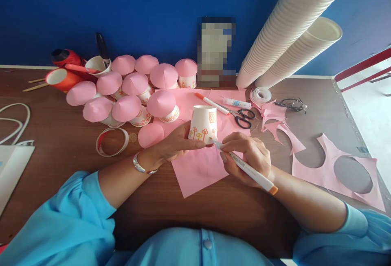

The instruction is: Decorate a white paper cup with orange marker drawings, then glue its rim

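My left hand (174, 143) holds an upturned white paper cup (204, 122) with small orange drawings on its side, steadying it on a pink paper sheet (201, 164). My right hand (246, 158) grips a white marker with an orange end (249, 170), its tip touching the lower edge of the cup. A flat pink paper circle (150, 135) lies just left of my left hand.
Several cups topped with pink paper cones (128, 89) are grouped at the back left. Two long stacks of white cups (287, 34) lean on the blue wall. Scissors (242, 117), another marker (212, 103), a glue tube (236, 103), tape rolls (111, 141) and cut pink scraps (332, 164) lie around.
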A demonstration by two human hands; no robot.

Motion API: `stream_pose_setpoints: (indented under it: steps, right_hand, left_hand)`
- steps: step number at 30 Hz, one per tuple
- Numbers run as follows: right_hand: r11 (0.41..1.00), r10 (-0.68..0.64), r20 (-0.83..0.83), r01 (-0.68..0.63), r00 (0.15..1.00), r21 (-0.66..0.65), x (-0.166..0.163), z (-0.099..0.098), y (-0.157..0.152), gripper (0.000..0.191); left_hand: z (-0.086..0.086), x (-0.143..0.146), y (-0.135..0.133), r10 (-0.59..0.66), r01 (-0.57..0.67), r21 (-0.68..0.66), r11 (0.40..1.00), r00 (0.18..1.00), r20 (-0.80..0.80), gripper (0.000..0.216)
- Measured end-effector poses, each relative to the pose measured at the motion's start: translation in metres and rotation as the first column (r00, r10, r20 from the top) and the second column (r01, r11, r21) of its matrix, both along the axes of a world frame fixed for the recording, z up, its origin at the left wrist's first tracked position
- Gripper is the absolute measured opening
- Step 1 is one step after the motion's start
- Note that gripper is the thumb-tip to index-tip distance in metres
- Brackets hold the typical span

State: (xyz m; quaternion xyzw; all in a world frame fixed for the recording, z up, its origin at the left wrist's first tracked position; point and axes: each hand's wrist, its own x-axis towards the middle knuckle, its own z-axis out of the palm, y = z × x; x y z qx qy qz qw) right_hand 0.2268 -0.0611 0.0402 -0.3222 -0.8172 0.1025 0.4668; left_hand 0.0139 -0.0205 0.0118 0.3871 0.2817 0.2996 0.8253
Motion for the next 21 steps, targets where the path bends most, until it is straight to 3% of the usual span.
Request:
stream_pose_setpoints:
  steps: [13, 21]
  right_hand:
    - [1.000, -0.005, 0.022, 0.005, 1.000, -0.007, -0.0008, 0.0017, -0.0010, 0.015]
    - [0.998, 0.045, 0.030, -0.044, 0.999, -0.051, 0.0007, 0.0031, -0.0022, 0.017]
  left_hand:
    - [-0.0004, -0.0018, 0.0003, -0.031, 0.031, 0.033, 0.999, 0.999, -0.011, 0.041]
    - [-0.0027, -0.0024, 0.0001, -0.020, 0.020, 0.016, 1.000, 1.000, -0.025, 0.047]
